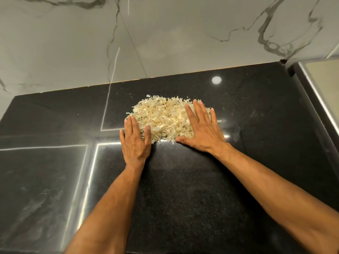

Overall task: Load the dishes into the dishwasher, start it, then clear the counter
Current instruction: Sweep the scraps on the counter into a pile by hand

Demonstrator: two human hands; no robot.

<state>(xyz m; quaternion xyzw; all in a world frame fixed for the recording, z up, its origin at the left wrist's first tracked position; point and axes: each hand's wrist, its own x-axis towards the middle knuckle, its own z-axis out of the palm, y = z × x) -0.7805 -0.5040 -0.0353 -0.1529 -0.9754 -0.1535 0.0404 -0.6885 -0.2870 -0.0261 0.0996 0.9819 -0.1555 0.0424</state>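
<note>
While the black counter (183, 189) stretched wide, a heap of pale peelings (165, 116) sat near its back edge; the right hand (201, 129) lay flat on the heap, fingers spread, and the left hand (135, 140), fingers together, flanked it, likely to corral scraps.

Tabletop (183, 189): glossy black, fine pale speckle, bright white strip reflections forming rectangles on left side, one round white light spot near the back. Pile of scraps (165, 118): cream to pale yellow, some white flakes, few tan strands. Backsplash wall (165, 33): light grey-white marble look, dark grey wavy veins, thin dark seam line running diagonally. Right edge panel (324, 77): beige with silvery trim.
</note>
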